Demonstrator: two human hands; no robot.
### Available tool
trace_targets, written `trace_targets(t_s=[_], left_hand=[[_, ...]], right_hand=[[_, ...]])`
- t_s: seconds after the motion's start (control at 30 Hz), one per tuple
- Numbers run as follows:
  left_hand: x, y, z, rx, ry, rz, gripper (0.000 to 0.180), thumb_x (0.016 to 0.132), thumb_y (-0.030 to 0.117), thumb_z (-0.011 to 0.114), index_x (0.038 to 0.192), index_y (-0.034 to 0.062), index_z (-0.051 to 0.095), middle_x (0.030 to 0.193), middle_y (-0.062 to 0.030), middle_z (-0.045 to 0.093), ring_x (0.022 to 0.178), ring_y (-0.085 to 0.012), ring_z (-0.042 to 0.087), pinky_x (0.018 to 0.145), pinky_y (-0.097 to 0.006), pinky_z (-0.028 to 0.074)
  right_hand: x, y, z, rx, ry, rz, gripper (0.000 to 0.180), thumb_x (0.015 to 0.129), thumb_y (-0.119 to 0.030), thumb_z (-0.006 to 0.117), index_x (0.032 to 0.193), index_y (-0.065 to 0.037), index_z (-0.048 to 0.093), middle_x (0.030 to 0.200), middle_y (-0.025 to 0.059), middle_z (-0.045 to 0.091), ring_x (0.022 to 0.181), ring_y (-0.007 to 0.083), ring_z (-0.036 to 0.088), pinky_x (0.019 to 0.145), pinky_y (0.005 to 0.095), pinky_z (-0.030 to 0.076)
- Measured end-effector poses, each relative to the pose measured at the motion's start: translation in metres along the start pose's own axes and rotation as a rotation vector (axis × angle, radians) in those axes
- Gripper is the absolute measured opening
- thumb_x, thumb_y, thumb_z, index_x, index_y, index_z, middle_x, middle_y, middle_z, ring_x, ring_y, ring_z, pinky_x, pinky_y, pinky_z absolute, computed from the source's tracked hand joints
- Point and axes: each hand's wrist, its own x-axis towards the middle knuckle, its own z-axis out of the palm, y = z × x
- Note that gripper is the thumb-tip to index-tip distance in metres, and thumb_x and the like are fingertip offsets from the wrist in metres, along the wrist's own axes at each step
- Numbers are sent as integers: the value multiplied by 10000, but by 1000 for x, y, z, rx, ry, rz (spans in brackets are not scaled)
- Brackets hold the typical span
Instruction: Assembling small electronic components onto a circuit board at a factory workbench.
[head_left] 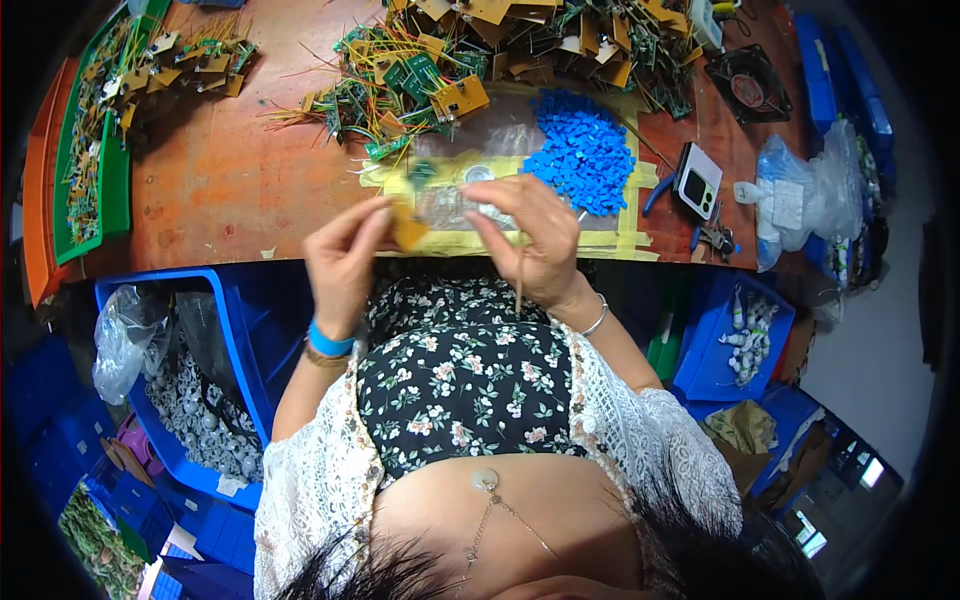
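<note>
Right hand [540, 235] sits just this side of the blue block pile [580, 155], thumb and index spread, thin stick [519, 275] at the palm, can't tell if it's gripped. Left hand [345, 250], left of the pile, has an orange circuit board [409, 228] pinched in its fingertips. Beyond the pile: tons of wired circuit boards [540, 45].

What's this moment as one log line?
left hand: holds orange board; right hand: holds thin stick; blue pieces: heaped beyond right hand
</note>
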Motion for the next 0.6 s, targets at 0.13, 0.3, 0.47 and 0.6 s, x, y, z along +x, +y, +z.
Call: trace_targets(t_s=[0.13, 0.3, 0.47, 0.6], left_hand=[[12, -12, -76, 259, 295, 177, 202, 955, 93, 612, 1106, -7, 701, 907, -6, 683, 762, -54, 607, 648, -191, 496], [30, -2, -97, 1044, 489, 406, 219, 879, 74, 682, 1094, 44, 711, 983, -117, 665, 838, -193, 606, 695, -302, 492], [55, 23, 3, 1019, 287, 917, 373, 747, 170, 796, 1088, 59, 691, 1074, -107, 613, 943, -287, 561, 809, -388, 469], [78, 40, 62, 1187, 180, 901, 390, 760, 248, 793, 1087, 76, 668, 1040, -88, 595, 978, -279, 536, 845, -403, 427]], right_hand=[[-6, 16, -16, -4, 15, 173, 164, 871, -41, 673, 1031, -6, 671, 916, 95, 720, 778, 177, 643, 647, 271, 485], [-11, 22, -17, -12, 14, 201, 169, 914, -54, 633, 1069, 7, 655, 929, 101, 722, 798, 175, 651, 672, 270, 494], [-12, 19, -13, 10, -4, 199, 181, 931, -79, 619, 1083, 14, 649, 921, 109, 722, 804, 183, 655, 695, 279, 508], [-12, 16, -19, -25, -25, 134, 190, 949, -91, 594, 1092, 24, 642, 926, 119, 719, 780, 190, 650, 693, 288, 513]])
